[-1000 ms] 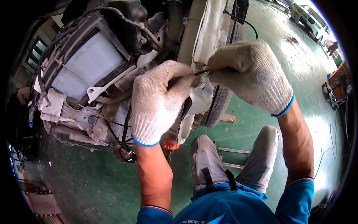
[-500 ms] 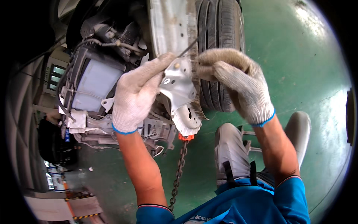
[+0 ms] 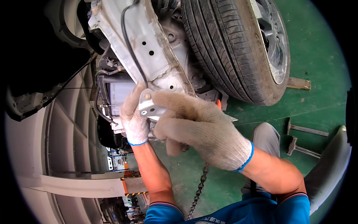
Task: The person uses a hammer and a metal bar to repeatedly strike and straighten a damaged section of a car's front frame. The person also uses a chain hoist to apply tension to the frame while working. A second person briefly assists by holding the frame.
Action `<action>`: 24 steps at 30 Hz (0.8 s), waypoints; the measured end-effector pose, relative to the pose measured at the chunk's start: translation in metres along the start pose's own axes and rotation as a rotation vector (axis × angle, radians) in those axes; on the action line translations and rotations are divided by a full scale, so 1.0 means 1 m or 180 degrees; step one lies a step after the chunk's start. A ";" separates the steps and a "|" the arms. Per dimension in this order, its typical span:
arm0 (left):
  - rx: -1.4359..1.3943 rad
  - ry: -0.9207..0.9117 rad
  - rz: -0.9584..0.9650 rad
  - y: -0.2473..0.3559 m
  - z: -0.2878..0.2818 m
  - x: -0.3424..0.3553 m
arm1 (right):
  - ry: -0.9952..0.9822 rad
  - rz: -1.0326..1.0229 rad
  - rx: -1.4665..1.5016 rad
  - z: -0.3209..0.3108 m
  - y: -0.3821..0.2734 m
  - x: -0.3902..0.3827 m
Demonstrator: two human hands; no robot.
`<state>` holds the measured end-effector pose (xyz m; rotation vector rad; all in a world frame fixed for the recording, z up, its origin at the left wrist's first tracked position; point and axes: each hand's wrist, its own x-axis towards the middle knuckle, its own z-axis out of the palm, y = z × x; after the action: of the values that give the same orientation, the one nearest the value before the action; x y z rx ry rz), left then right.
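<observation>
My left hand (image 3: 132,115), in a white knit glove with blue cuff, is at the silver metal bracket (image 3: 147,104), fingers closed beside the lower end of a black cable (image 3: 132,48); what they grip is hidden. My right hand (image 3: 201,130), likewise gloved, is in front, fingers bent and apart, the upper one reaching to the bracket near its brass-coloured bolt. The bracket's lower part is hidden behind this hand. The cable runs up along a pale, creased body rail (image 3: 138,30) with round holes.
A large tyre (image 3: 223,44) stands right of the rail. Two hammers (image 3: 305,128) (image 3: 305,151) lie on the green floor by my legs, near a wooden block (image 3: 298,83). A chain (image 3: 201,183) hangs below the car. A dark vehicle (image 3: 112,209) stands at lower left.
The view has swung toward the wheel and rail, which now fill the top. My right hand has moved left and lower, in front of the bracket and partly over my left hand.
</observation>
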<state>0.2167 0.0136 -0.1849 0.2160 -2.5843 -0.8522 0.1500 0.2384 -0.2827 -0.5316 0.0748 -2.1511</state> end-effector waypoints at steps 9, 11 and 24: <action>-0.1218 -0.0105 -0.0241 -0.018 -0.004 -0.011 | -0.0276 0.0096 0.0797 0.002 0.009 0.000; -0.1542 -0.0073 -0.0410 -0.016 -0.002 -0.010 | -0.0262 0.0203 0.0863 0.004 0.012 0.000; -0.0283 -0.0339 0.0058 0.018 0.011 0.000 | 0.0341 0.0255 0.0787 0.039 0.015 -0.004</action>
<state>0.2117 0.0340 -0.1823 0.1241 -2.6343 -0.9945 0.1788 0.2378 -0.2524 -0.2659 -0.1081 -2.0722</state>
